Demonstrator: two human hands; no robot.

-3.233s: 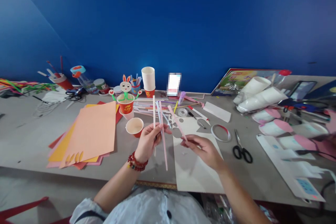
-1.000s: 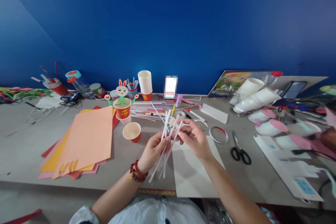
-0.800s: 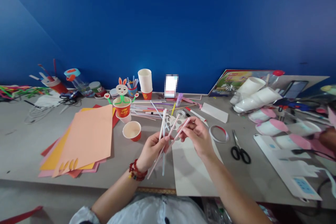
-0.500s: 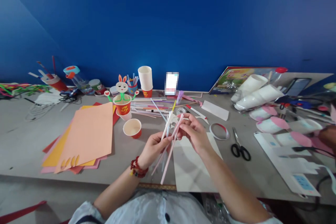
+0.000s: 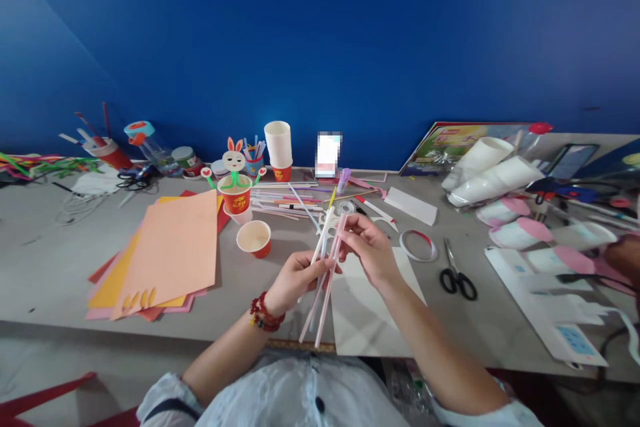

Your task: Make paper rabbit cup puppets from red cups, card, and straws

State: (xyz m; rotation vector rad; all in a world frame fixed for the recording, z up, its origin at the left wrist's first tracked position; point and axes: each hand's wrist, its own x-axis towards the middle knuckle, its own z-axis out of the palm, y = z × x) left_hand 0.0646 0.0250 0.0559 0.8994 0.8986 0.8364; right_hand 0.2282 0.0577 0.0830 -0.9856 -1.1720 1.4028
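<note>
My left hand is closed around a small bunch of thin paper straws, white, pale blue and pink, held slanted over the table's front edge. My right hand pinches the upper ends of the same straws, fingers pressed together. A red bead bracelet sits on my left wrist. Below the hands lies a white sheet of paper. A red paper cup stands just left of my left hand.
Stacked orange, yellow and pink paper sheets lie at left. Loose straws, a bunny cup figure and stacked cups sit behind. Black scissors, a tape ring and white cups lie at right.
The pink straw that my right hand held apart has joined the bunch in my left hand. Both hands have come together and the bunch has tilted lower toward me.
</note>
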